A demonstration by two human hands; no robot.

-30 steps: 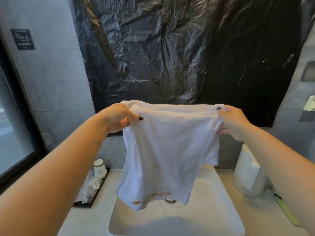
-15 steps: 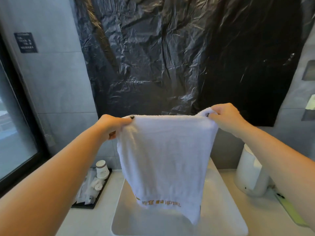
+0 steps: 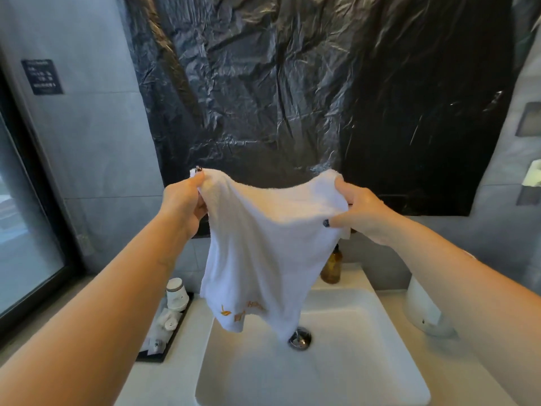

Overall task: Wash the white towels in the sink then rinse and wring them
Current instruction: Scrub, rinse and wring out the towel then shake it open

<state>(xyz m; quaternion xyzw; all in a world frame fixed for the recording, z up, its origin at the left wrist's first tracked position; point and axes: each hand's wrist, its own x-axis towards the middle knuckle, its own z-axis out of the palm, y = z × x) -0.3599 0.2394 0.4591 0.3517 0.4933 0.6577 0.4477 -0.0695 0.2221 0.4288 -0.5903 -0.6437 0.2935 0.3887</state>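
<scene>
White hotel towel (image 3: 263,244) is held up above the sink basin (image 3: 351,361), spread between both hands; its top edge sags between the grips and its lower corner hangs just above the drain plug (image 3: 299,338), not touching the basin as far as can be told; gold embroidered lettering is seen near the hem. Left hand (image 3: 184,203) is clamped on the top left corner, fingers curled round the cloth; right hand (image 3: 360,212) is pinched on the top right corner, thumb in front, fingers (image 3: 328,222) folded over the edge. Step judged: towel is being opened out over the basin ahead of washing; basin looks dry, no water seen, tap hidden behind the towel; washing judged not yet started. Next move calls for the towel to be lowered into the basin and water to be run; one hand would have to be freed for the tap. Containers: basin holds nothing but the plug; black tray (image 3: 164,344) left of the basin holds stacked paper cups (image 3: 177,294) and small wrapped toiletries; amber pump bottle (image 3: 332,268) stands behind the basin, contents not readable; white kettle (image 3: 424,312) stands on the surface right of the basin.
</scene>
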